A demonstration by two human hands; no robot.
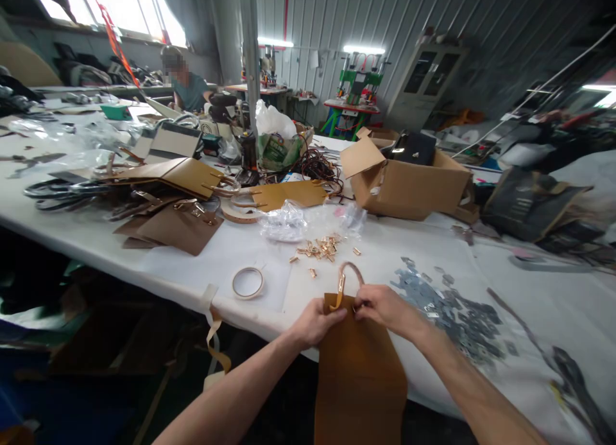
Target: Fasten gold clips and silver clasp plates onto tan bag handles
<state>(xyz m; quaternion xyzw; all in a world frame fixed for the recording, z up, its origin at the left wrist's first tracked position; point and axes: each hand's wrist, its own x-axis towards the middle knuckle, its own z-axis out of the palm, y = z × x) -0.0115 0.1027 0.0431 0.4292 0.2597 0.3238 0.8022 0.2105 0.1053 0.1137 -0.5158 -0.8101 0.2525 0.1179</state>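
Observation:
A long brown leather panel (360, 374) hangs over the table's near edge, its top end lying on the white surface. A looped handle (353, 266) with a gold metal fitting (341, 283) stands up from that end. My left hand (315, 320) grips the panel's left edge, thumb on top beside the handle's left end. My right hand (382, 307) pinches at the handle's right end; the fingertips hide what exactly lies between them. Just beyond lie many small gold metal fittings (325, 247). Flat grey metal plates (447, 304) are scattered to the right of my right hand.
A tape roll (248, 283) lies left of my hands. Brown leather pieces (178, 223) are piled at the left, near clear plastic bags (286, 220). A cardboard box (409, 185) stands behind, a dark bag (527, 204) at right. Another person (190, 88) sits across the room.

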